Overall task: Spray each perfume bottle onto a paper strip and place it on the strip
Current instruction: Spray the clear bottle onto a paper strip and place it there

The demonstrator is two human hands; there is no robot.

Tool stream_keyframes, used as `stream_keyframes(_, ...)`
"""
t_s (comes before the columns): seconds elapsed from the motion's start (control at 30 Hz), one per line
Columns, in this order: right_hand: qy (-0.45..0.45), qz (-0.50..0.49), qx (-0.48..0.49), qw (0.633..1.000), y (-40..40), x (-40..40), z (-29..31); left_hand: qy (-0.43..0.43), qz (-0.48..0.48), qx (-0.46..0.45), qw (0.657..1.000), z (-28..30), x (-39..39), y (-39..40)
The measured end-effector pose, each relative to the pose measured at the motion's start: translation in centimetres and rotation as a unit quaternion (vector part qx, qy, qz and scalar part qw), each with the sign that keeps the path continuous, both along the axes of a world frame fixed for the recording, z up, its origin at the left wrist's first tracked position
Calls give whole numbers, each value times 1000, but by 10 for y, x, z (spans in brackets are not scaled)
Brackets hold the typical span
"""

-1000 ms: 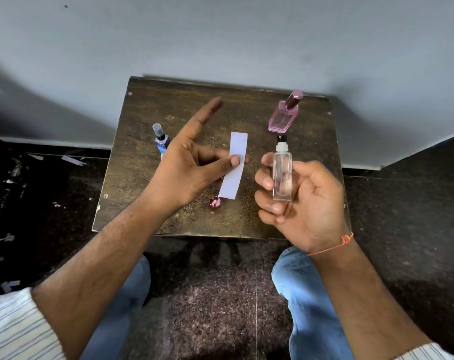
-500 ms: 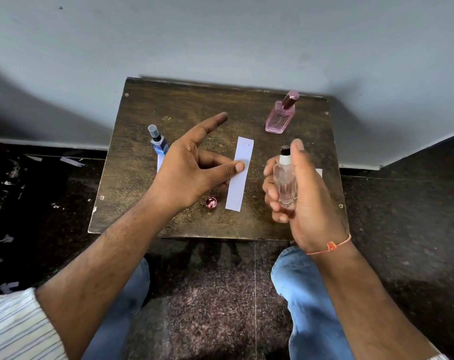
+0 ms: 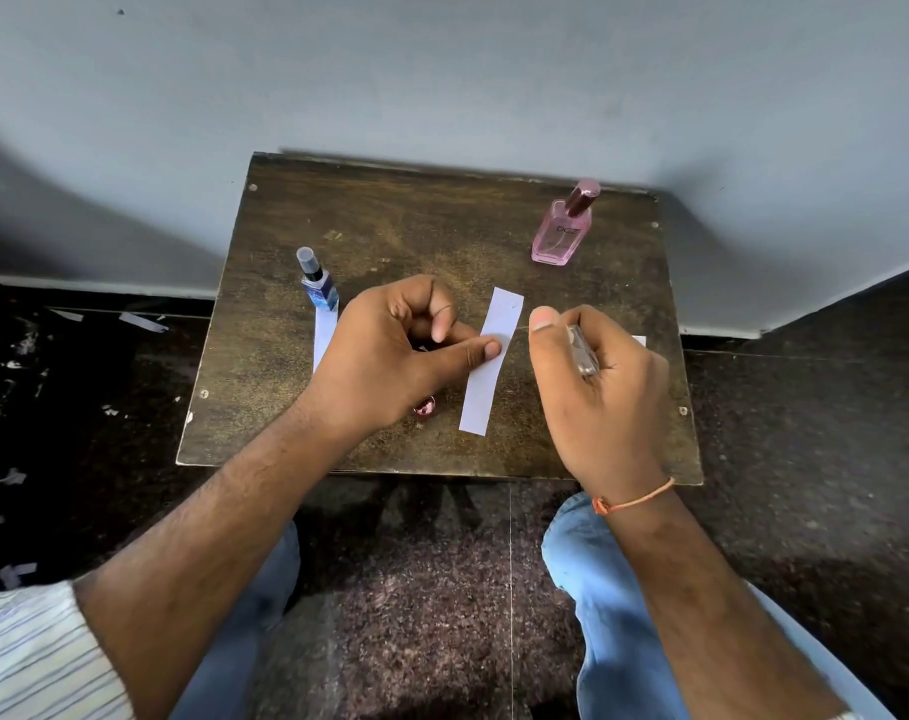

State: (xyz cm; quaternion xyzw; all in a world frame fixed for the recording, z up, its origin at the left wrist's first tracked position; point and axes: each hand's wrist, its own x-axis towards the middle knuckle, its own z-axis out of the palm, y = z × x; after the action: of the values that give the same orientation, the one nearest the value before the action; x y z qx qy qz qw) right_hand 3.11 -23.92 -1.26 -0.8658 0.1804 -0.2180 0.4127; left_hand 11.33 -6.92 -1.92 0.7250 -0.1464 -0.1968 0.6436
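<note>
My left hand pinches a white paper strip at its left edge, above the middle of the small dark wooden table. My right hand is closed around a clear glass bottle, mostly hidden by the fingers, just right of the strip with the forefinger on its top. A blue bottle stands on another white strip at the left. A pink bottle stands at the back right.
A small pink cap lies on the table under my left wrist. A corner of a third strip shows behind my right hand. A grey wall is right behind the table. Paper scraps lie on the dark floor at the left.
My right hand turned over and moved the clear bottle toward the strip, now hiding most of it. My left hand's forefinger curled in while it keeps hold of the strip.
</note>
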Motion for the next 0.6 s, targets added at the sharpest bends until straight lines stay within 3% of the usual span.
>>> stream_keyframes(0.6,-14,-38,-31,999,-8,2,3,-31,3,-6,999,0,0,1)
